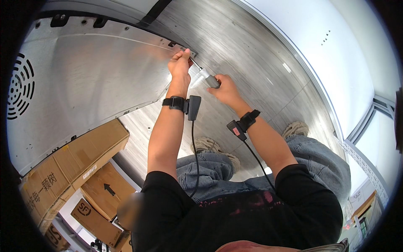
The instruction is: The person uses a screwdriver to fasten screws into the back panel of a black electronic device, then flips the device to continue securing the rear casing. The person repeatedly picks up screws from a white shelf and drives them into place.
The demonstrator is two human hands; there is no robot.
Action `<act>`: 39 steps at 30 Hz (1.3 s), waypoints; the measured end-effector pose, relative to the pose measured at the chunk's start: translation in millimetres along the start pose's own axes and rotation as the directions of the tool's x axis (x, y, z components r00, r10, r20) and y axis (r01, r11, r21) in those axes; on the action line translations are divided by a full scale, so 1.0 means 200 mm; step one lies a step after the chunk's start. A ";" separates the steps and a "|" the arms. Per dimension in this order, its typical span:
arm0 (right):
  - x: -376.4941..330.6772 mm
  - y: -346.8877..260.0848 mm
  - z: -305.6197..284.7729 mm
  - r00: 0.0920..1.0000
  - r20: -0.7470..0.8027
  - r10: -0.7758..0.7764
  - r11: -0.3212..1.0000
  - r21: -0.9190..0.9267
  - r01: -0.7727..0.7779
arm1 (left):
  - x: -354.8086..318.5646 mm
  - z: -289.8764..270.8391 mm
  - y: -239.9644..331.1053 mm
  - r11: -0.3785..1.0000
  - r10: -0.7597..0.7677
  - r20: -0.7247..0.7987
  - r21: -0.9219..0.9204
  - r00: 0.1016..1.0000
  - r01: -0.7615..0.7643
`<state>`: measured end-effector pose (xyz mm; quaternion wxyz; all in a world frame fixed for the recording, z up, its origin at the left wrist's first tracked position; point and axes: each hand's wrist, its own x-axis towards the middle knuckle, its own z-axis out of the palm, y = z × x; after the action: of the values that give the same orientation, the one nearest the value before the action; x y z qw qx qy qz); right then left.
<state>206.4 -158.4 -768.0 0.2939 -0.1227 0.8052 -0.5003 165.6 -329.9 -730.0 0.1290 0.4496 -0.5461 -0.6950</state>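
My right hand [226,90] is closed around the grey handle of a screwdriver [213,81]. From that handle a metal shaft runs up and left to the corner of a large silver metal panel [100,75]. At this corner my left hand [180,66] has its fingers bent together, close to the shaft's tip. What these fingers pinch is hidden by the hand itself. Slots and small holes line the panel's upper edge, and a round vent [20,86] is cut into its left part.
Several brown cardboard boxes [103,185] are stacked at the lower left, beside the panel. Grey wood-look floor [243,46] lies beyond my hands. A white wall [319,46] curves along the right. Black straps on both wrists carry cables [197,159] toward my body.
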 end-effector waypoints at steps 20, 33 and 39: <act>-0.06 -0.08 -0.03 0.993 0.104 0.062 0.875 0.473 -0.104 | -0.02 -0.01 0.05 0.997 -0.076 0.071 0.023 0.995 0.074; -0.09 -0.16 -0.10 0.985 0.170 -0.009 0.819 0.566 -0.091 | -0.02 -0.04 0.07 0.987 -0.112 0.195 -0.089 0.974 0.131; -0.09 -0.15 -0.11 0.994 0.097 -0.047 0.821 0.571 -0.017 | 0.02 -0.06 0.04 0.992 -0.103 0.199 -0.048 0.975 0.114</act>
<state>205.5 -147.6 -727.3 0.3558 -0.0620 0.6009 -0.7131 170.0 -343.3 -724.6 0.0496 0.4041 -0.5102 -0.7576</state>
